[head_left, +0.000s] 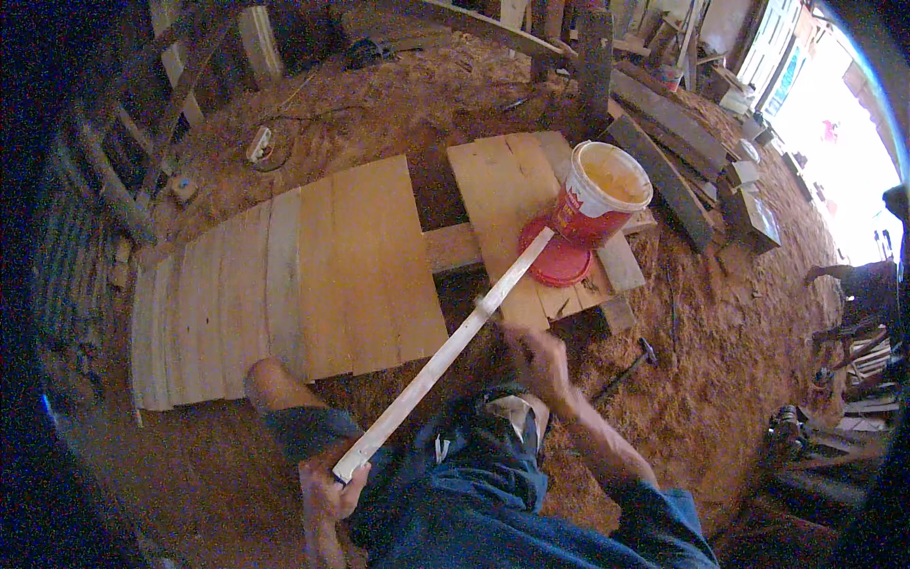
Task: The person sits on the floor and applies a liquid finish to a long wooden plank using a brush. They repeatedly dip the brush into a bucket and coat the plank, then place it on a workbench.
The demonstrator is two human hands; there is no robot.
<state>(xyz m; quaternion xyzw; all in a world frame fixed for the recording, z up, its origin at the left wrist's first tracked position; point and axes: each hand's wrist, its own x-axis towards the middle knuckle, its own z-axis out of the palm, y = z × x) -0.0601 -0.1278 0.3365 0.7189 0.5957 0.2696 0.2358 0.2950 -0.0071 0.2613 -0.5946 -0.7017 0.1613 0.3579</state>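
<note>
Dark blue clothing [474, 474] fills the foreground, with a long wooden strip [446, 351] slanting up from the lap toward a red-and-white bucket [595, 201]. The left hand [327, 488] closes its fingers and thumb around the strip's near end. The right hand [540, 360], beside the strip's middle, has its fingers curled (blur hides whether they grip anything, so their hold cannot be told).

Likely hazards follow from this arrangement. Held firmly at one end only, as it appears, the strip could twist or swing under a sideways push; its far end, lying over the red lid [559, 266] and close against the bucket, could then knock the bucket and spill its yellowish contents onto the boards [498, 175] below. A loose left grip could also let the near end slide onto the clothing.

The strip itself is narrow, straight and square-edged, pale cream to whitish, brightest along its upper face, with small darker marks (whether its surface is wet cannot be judged).
</note>
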